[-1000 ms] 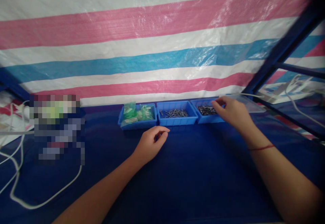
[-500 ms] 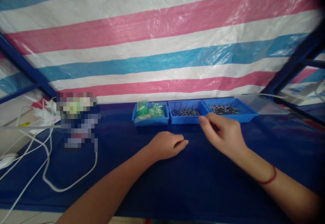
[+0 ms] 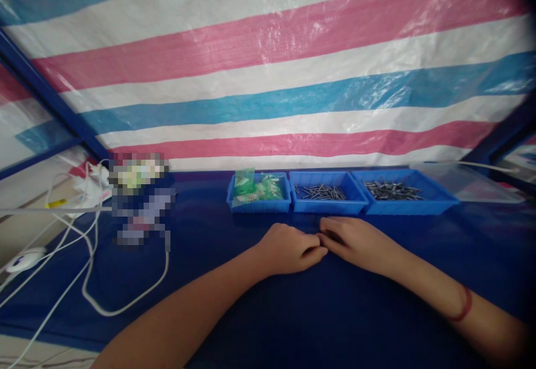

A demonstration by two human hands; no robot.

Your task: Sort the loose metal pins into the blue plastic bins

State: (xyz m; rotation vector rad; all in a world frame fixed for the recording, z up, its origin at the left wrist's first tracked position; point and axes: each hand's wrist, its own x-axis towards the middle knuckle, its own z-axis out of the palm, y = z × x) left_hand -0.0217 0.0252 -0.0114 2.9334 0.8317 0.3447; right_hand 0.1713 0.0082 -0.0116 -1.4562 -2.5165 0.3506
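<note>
My left hand [image 3: 288, 250] is closed above the dark blue table, thumb pressed against the curled fingers. Meeting it fingertip to fingertip is my right hand [image 3: 355, 243], also closed in a pinch. Whatever either hand holds is hidden or too small to make out. Just beyond them stand three blue bins in a row. The left bin [image 3: 259, 207] holds green-printed plastic bags [image 3: 268, 187]. In the middle bin [image 3: 329, 207] lie thin metal pins [image 3: 323, 192], and the right bin [image 3: 412, 208] contains similar darker metal pieces [image 3: 391, 190].
White cables [image 3: 90, 296] and a white computer mouse [image 3: 25, 259] lie on the left, near a blurred-out patch. A clear plastic sheet [image 3: 473, 182] rests right of the bins. A striped tarp [image 3: 268, 101] hangs behind the table [image 3: 293, 313].
My right hand has come down and left from in front of the bins to meet my left hand. The view has shifted slightly, so the bins appear further right.
</note>
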